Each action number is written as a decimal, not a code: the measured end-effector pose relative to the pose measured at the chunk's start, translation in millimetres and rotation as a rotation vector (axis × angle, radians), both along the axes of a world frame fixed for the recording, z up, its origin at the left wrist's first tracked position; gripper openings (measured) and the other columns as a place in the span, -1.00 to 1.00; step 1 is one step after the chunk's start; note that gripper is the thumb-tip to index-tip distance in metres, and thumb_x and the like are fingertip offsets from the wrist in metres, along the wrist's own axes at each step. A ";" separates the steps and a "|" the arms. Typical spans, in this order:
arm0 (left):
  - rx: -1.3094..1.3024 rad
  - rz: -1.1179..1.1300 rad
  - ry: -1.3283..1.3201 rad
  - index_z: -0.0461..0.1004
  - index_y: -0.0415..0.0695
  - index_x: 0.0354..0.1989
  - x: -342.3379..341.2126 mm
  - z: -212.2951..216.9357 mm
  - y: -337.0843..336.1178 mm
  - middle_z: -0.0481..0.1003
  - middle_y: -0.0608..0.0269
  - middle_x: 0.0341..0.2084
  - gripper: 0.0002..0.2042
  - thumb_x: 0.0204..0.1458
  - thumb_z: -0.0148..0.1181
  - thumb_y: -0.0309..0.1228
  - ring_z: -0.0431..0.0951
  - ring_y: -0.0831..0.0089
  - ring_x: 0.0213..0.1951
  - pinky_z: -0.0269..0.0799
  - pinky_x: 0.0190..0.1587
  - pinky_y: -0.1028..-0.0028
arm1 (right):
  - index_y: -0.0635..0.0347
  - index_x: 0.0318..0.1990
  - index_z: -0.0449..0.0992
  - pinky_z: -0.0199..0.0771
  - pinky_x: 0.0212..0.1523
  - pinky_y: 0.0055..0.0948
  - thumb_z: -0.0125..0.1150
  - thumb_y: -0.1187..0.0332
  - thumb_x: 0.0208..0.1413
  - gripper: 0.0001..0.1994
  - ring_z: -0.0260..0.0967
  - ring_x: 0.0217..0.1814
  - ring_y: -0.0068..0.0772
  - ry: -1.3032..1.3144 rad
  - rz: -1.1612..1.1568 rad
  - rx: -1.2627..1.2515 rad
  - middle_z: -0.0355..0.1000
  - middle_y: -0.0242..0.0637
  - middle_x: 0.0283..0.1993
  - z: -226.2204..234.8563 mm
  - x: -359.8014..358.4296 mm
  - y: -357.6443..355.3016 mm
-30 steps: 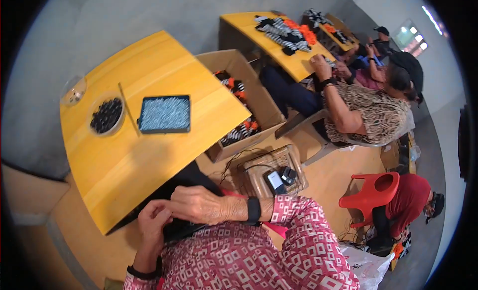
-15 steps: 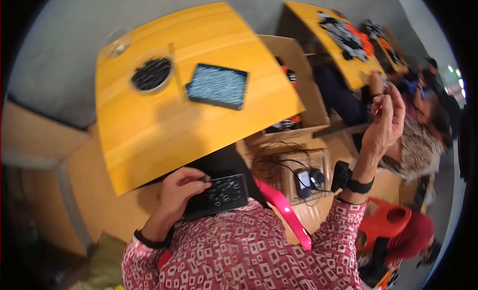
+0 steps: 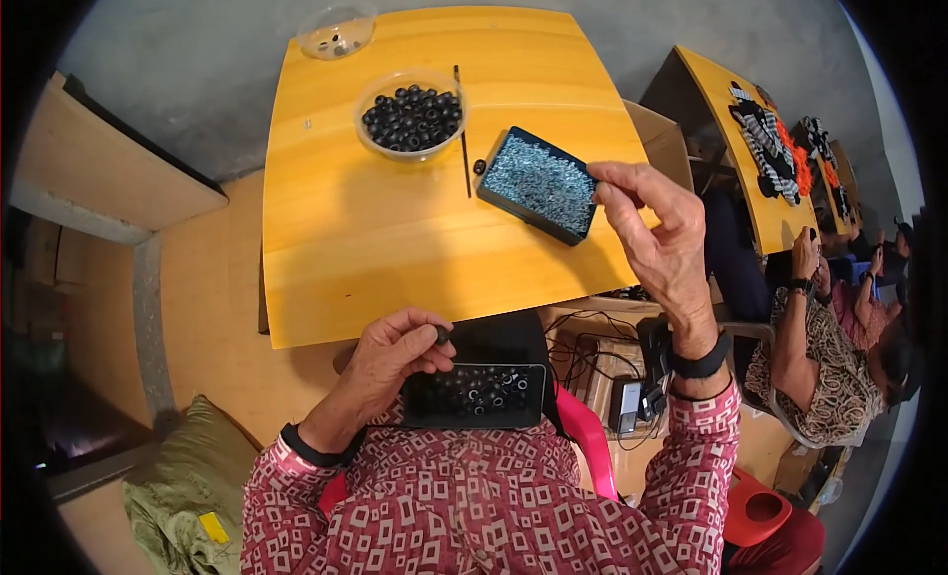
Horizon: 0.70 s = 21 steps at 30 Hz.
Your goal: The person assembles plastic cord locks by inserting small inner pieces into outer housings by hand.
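Observation:
A round black bead sits between the thumb and fingers of my left hand. That hand is closed and hovers by the upper left corner of a dark tray on my lap, which holds several black beads and rings. My right hand reaches over the table with thumb and forefinger pinched at the right edge of a dark rectangular box. Tiny blue tube-shaped beads fill the box. What the pinch holds, if anything, is too small to make out.
On the yellow table stand a clear bowl of black beads and a clear bowl with a few pieces. A thin dark stick and a loose black bead lie near the box. Co-workers sit at right.
My right hand has come down from raised at the far right to the box of blue beads. My left hand stays by the tray. The whole view has shifted and become sharper.

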<state>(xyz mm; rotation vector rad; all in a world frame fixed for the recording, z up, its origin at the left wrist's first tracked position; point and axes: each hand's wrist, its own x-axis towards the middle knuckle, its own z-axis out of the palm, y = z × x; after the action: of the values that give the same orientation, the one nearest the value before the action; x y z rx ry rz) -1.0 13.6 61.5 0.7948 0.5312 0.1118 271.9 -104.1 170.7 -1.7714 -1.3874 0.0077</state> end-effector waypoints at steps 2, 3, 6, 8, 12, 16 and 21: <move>-0.004 0.030 -0.006 0.46 -0.19 -0.14 5.0 -0.1 4.1 0.55 0.19 -0.34 -0.81 0.13 0.16 -0.39 0.60 0.47 -0.32 0.50 -0.27 0.63 | 0.35 -0.21 0.54 0.42 -0.42 -0.54 0.13 0.54 0.06 -0.85 0.42 -0.46 -0.47 -0.013 0.002 -0.017 0.50 -0.18 -0.38 -1.5 7.9 15.9; -0.007 0.054 -0.010 0.45 -0.19 -0.15 6.5 -0.5 7.0 0.55 0.17 -0.34 -0.81 0.10 0.19 -0.41 0.61 0.45 -0.32 0.53 -0.26 0.62 | 0.35 -0.21 0.53 0.42 -0.43 -0.54 0.13 0.53 0.07 -0.85 0.43 -0.46 -0.45 -0.024 0.000 -0.032 0.50 -0.17 -0.37 -1.3 11.6 23.8; 0.009 0.078 -0.027 0.46 -0.20 -0.12 6.7 -2.4 14.6 0.55 0.19 -0.29 -0.81 0.09 0.19 -0.50 0.60 0.45 -0.26 0.51 -0.20 0.61 | 0.36 -0.22 0.53 0.47 -0.41 -0.45 0.14 0.51 0.06 -0.85 0.49 -0.41 -0.33 -0.044 -0.013 -0.114 0.52 -0.11 -0.32 -7.9 28.0 46.6; 0.009 0.092 -0.045 0.45 -0.21 -0.12 8.2 -2.1 19.8 0.54 0.19 -0.28 -0.81 0.08 0.19 -0.51 0.59 0.44 -0.25 0.51 -0.19 0.61 | 0.31 -0.23 0.54 0.51 -0.28 -0.33 0.18 0.49 0.01 -0.84 0.50 -0.30 -0.17 -0.089 -0.028 -0.252 0.52 -0.12 -0.30 -20.7 37.6 57.7; -0.021 0.113 -0.080 0.45 -0.22 -0.13 12.1 -3.6 27.6 0.54 0.18 -0.27 -0.80 0.07 0.20 -0.53 0.59 0.44 -0.25 0.51 -0.18 0.60 | 0.19 -0.25 0.57 0.49 -0.10 -0.26 0.25 0.46 -0.08 -0.82 0.43 -0.12 -0.19 -0.429 0.155 -0.413 0.46 -0.19 -0.24 -49.5 30.3 69.6; -0.025 0.119 -0.075 0.45 -0.21 -0.14 15.9 -0.7 27.0 0.54 0.15 -0.28 -0.80 0.05 0.22 -0.52 0.60 0.42 -0.26 0.54 -0.21 0.60 | 0.20 -0.26 0.54 0.49 -0.16 -0.23 0.27 0.49 -0.13 -0.79 0.43 -0.13 -0.09 -0.458 0.249 -0.545 0.46 -0.20 -0.22 -69.0 37.0 79.5; -0.008 0.108 -0.075 0.45 -0.23 -0.13 23.5 5.1 23.6 0.54 0.20 -0.29 -0.81 0.07 0.19 -0.53 0.59 0.44 -0.25 0.51 -0.18 0.60 | 0.23 -0.29 0.53 0.49 -0.17 -0.26 0.25 0.51 -0.12 -0.83 0.45 -0.16 -0.11 -0.326 0.241 -0.566 0.46 -0.17 -0.27 -73.9 43.9 78.6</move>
<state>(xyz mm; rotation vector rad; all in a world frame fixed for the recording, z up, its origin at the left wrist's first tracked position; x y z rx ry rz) 22.4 37.2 66.5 0.7513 0.5032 0.2386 315.8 -25.5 96.7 -2.1112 -1.9725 0.2766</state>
